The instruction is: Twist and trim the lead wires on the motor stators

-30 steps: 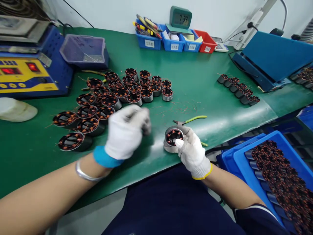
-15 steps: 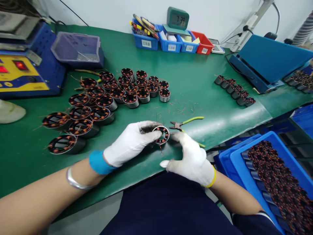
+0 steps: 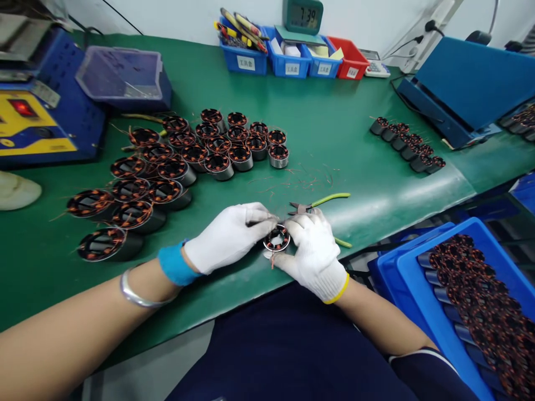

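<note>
A motor stator (image 3: 276, 247), a metal ring with copper windings inside, is between my gloved hands near the table's front edge. My right hand (image 3: 311, 250) grips its right side, thumb at the front edge and fingers at the back right. At its upper left, my left hand (image 3: 236, 235) has thumb and fingers pressed together against the rim; whether a thin wire is also pinched there I cannot tell. A short copper lead (image 3: 272, 260) hangs from the stator's front. Green-handled cutting pliers (image 3: 330, 199) lie just behind my right hand, which partly covers them.
Several wound stators (image 3: 165, 189) stand at the left, with a smaller group (image 3: 407, 143) at the right back. Wire offcuts (image 3: 309, 178) lie behind the pliers. A blue crate (image 3: 412, 281) of stators sits at the lower right. Small bins (image 3: 246, 61) line the wall.
My right hand has moved left and closed on the stator. The left fingers have shifted to its upper left rim. The camera view has moved slightly.
</note>
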Motion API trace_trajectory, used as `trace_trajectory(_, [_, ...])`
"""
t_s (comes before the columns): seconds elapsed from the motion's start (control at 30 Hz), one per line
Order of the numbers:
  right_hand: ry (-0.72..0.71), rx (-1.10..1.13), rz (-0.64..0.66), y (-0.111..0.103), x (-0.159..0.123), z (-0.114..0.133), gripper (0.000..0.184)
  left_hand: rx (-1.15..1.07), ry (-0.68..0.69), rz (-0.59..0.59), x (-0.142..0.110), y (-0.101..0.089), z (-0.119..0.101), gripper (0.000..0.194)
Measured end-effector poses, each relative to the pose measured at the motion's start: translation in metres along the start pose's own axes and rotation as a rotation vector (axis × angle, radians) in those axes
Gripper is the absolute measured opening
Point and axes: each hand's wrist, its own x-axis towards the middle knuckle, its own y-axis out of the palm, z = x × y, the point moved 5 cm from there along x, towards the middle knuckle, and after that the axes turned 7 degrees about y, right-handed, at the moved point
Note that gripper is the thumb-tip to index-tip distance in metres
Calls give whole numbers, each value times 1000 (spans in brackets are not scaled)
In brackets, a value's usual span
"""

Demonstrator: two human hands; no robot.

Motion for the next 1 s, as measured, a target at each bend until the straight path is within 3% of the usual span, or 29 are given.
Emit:
trace_trajectory(0.1, [-38,25,-24,1,0,-1,48,-75,-198,-276,5,-16,10,34])
trace_trajectory(0.13, [-45,31,-34,1,-1,-1,49,-114,-240,-320,5,-19,10,37])
trace_trajectory(0.17, [-50,34,-38,0,-1,-1,49,-151,-260,-316,5,-18,9,40])
trace_trajectory(0.27, [-48,28,-25,0,-1,0,50,-195,-243,-142,3,-4,-3,48])
trace_trajectory(0.33, [-47,21,-13,0,-1,1,49,-165,-214,-83,0,6,-11,38])
trace_trajectory(0.4, [-46,19,-6,0,0,1,47,-142,-189,-101,-2,10,-14,22])
trace_trajectory(0.47, [-50,26,-14,0,0,1,45,-149,-217,-205,-5,3,-6,18])
trace_trajectory(0.57, [-62,45,-47,-1,-1,0,44,-275,-289,-521,-11,-22,14,20])
trace_trajectory(0.63, [-67,52,-57,-1,-1,0,45,-368,-293,-618,-13,-32,19,23])
trace_trajectory(0.7, [-68,48,-59,-1,-1,1,45,-368,-313,-497,-11,-29,14,28])
trace_trajectory(0.8, [-70,27,-64,-2,-1,1,45,-199,-308,-158,-10,-9,-3,28])
trace_trajectory(0.87, [-74,18,-71,-1,-1,0,45,-125,-270,-70,-9,1,-10,22])
trace_trajectory(0.93, [-76,18,-79,0,-1,0,45,-190,-268,-187,-7,0,-5,18])
trace_trajectory(1.0, [-70,22,-71,2,-3,0,46,-359,-270,-422,-5,-10,6,17])
